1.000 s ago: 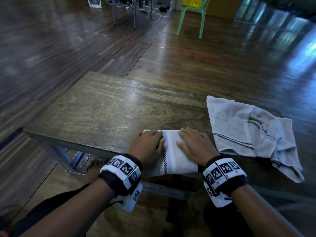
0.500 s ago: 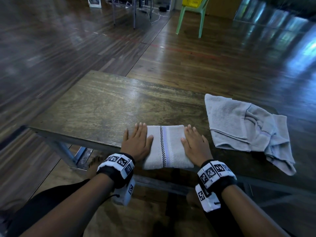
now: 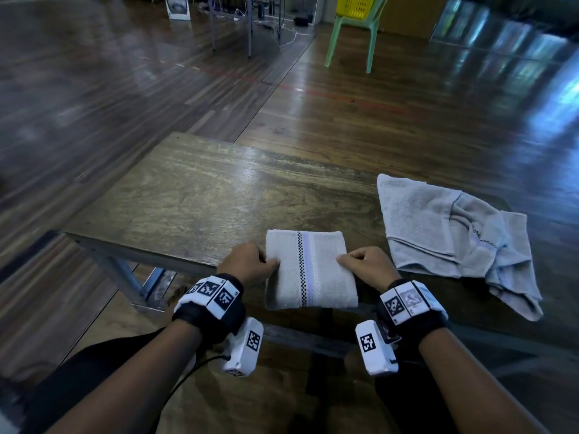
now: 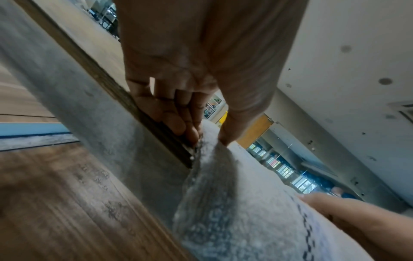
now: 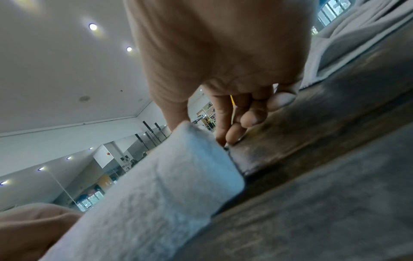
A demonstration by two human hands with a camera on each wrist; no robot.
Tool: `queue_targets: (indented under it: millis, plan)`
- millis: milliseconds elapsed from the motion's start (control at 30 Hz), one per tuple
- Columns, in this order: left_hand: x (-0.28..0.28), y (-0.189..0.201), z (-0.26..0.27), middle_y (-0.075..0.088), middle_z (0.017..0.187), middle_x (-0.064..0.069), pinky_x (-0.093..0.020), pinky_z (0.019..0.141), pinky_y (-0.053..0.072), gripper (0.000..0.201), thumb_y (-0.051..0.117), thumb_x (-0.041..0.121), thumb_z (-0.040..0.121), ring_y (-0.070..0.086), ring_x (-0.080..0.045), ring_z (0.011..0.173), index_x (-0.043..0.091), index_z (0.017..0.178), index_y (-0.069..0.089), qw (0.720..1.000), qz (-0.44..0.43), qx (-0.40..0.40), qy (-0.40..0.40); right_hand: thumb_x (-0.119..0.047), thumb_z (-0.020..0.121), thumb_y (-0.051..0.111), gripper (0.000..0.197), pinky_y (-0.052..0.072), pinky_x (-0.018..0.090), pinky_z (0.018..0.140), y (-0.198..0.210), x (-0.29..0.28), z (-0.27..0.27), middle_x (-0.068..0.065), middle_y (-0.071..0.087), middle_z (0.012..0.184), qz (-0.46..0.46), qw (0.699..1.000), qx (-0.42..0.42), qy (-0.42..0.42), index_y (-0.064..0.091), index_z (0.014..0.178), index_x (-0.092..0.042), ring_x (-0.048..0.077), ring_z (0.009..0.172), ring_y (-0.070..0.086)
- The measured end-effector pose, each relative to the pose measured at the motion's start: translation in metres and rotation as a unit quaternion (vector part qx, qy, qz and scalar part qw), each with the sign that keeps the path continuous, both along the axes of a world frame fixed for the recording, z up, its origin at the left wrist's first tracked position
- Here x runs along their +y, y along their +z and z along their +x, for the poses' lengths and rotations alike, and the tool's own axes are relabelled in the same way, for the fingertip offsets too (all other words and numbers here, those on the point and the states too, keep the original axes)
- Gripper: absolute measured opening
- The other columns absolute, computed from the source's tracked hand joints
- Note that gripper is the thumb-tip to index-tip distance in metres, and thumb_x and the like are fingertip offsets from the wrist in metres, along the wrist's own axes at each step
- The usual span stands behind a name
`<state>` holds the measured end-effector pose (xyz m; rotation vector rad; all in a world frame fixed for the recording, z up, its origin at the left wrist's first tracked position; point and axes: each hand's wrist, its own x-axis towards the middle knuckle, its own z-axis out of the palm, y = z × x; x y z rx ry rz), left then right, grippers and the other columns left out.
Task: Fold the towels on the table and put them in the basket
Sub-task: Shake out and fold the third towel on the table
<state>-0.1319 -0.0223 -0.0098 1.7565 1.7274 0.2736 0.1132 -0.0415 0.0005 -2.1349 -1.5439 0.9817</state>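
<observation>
A folded white towel (image 3: 308, 270) with a black checked stripe lies at the near edge of the wooden table (image 3: 200, 198), partly overhanging it. My left hand (image 3: 250, 264) pinches its left edge, thumb on top and fingers beneath, as the left wrist view shows on the towel (image 4: 223, 203). My right hand (image 3: 365, 266) pinches the right edge the same way; the right wrist view shows the towel (image 5: 156, 185) lifted slightly there. A second, unfolded grey towel (image 3: 451, 233) lies rumpled at the right. A yellow basket (image 3: 355, 6) sits on a green chair far back.
The green plastic chair (image 3: 351, 39) stands on the wooden floor beyond the table. Metal table legs (image 3: 232, 23) and cables are at the back. My knees are under the table's near edge.
Both hands went from lying flat on and beside the folded towel to pinching its left and right edges. The towel slid nearer, over the table edge.
</observation>
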Motion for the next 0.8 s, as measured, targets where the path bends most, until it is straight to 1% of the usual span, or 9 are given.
queue_targets:
  millis: [100, 167, 233, 333, 400, 467, 567, 667, 800]
  plan:
    - [-0.001, 0.003, 0.004, 0.053, 0.058, -0.004, -0.028, 0.053, 0.038, 0.039, 0.060, 0.035, 0.086, 0.052, -0.016, 0.056, 0.014, 0.055, 0.047, 1.000, -0.016, -0.009, -0.004, -0.031, 0.082, 0.060, 0.037, 0.044, 0.030, 0.067, 0.002, 0.003, -0.007, 0.010, 0.065, 0.073, -0.015, 1.000, 0.021, 0.000, 0.068, 0.070, 0.002, 0.021, 0.070, 0.060]
    - [-0.003, 0.005, 0.007, 0.044, 0.052, 0.000, -0.024, 0.046, 0.030, 0.042, 0.059, 0.030, 0.086, 0.043, -0.011, 0.048, 0.015, 0.052, 0.041, 0.999, -0.019, -0.036, 0.002, -0.027, 0.083, 0.058, 0.035, 0.036, 0.029, 0.060, 0.006, 0.004, -0.009, 0.007, 0.051, 0.062, -0.023, 0.999, 0.046, -0.008, 0.053, 0.055, -0.007, 0.018, 0.061, 0.049]
    - [-0.005, 0.007, 0.010, 0.040, 0.050, 0.002, -0.018, 0.041, 0.028, 0.043, 0.058, 0.028, 0.087, 0.039, -0.009, 0.045, 0.016, 0.051, 0.038, 0.996, -0.017, -0.083, 0.018, -0.025, 0.084, 0.057, 0.026, 0.037, 0.029, 0.062, 0.009, 0.005, -0.007, 0.006, 0.049, 0.069, -0.024, 0.996, 0.087, -0.027, 0.053, 0.063, -0.010, 0.016, 0.065, 0.048]
    - [-0.008, 0.011, 0.013, 0.041, 0.052, 0.000, -0.012, 0.036, 0.029, 0.040, 0.057, 0.025, 0.089, 0.041, -0.008, 0.043, 0.016, 0.054, 0.039, 0.977, -0.042, -0.198, 0.062, -0.015, 0.087, 0.058, 0.016, 0.049, 0.030, 0.070, 0.013, -0.001, -0.004, 0.010, 0.064, 0.093, -0.033, 0.971, 0.222, -0.087, 0.064, 0.091, -0.001, 0.018, 0.083, 0.060]
    - [-0.015, 0.015, 0.013, 0.045, 0.056, -0.002, -0.013, 0.040, 0.034, 0.031, 0.056, 0.018, 0.090, 0.046, -0.009, 0.046, 0.012, 0.061, 0.048, 0.955, -0.073, -0.271, 0.097, -0.010, 0.087, 0.061, 0.018, 0.051, 0.036, 0.080, 0.015, -0.009, -0.001, 0.014, 0.066, 0.104, -0.050, 0.945, 0.297, -0.131, 0.064, 0.102, -0.001, 0.024, 0.095, 0.061]
    - [-0.024, 0.017, 0.014, 0.055, 0.072, -0.010, -0.021, 0.059, 0.042, 0.012, 0.059, 0.015, 0.089, 0.055, -0.020, 0.067, 0.005, 0.081, 0.059, 0.928, -0.107, -0.333, 0.129, -0.007, 0.086, 0.062, 0.021, 0.050, 0.039, 0.079, 0.016, -0.020, 0.002, 0.015, 0.066, 0.103, -0.065, 0.926, 0.337, -0.158, 0.062, 0.105, 0.002, 0.026, 0.097, 0.060]
    - [-0.047, 0.023, 0.015, 0.062, 0.097, -0.012, -0.035, 0.078, 0.046, 0.023, 0.063, 0.018, 0.087, 0.058, -0.026, 0.092, 0.003, 0.105, 0.062, 0.905, -0.148, -0.371, 0.145, -0.007, 0.086, 0.061, 0.022, 0.049, 0.038, 0.074, 0.022, -0.043, 0.003, 0.014, 0.065, 0.102, -0.081, 0.916, 0.358, -0.161, 0.062, 0.107, 0.001, 0.026, 0.096, 0.058]
    - [-0.067, 0.037, 0.013, 0.063, 0.094, -0.008, -0.034, 0.077, 0.046, 0.014, 0.060, 0.016, 0.089, 0.058, -0.024, 0.089, 0.011, 0.102, 0.061, 0.897, -0.147, -0.396, 0.130, -0.008, 0.088, 0.058, 0.017, 0.047, 0.037, 0.074, 0.034, -0.066, 0.002, 0.011, 0.065, 0.098, -0.068, 0.915, 0.369, -0.145, 0.063, 0.104, -0.006, 0.023, 0.091, 0.057]
    - [-0.090, 0.071, 0.009, 0.063, 0.089, -0.003, -0.030, 0.068, 0.047, 0.017, 0.058, 0.017, 0.090, 0.058, -0.019, 0.081, 0.013, 0.106, 0.061, 0.898, -0.112, -0.412, 0.110, -0.013, 0.088, 0.057, 0.013, 0.040, 0.036, 0.077, 0.065, -0.092, -0.001, 0.007, 0.061, 0.086, -0.030, 0.923, 0.360, -0.134, 0.063, 0.098, -0.010, 0.019, 0.082, 0.052]
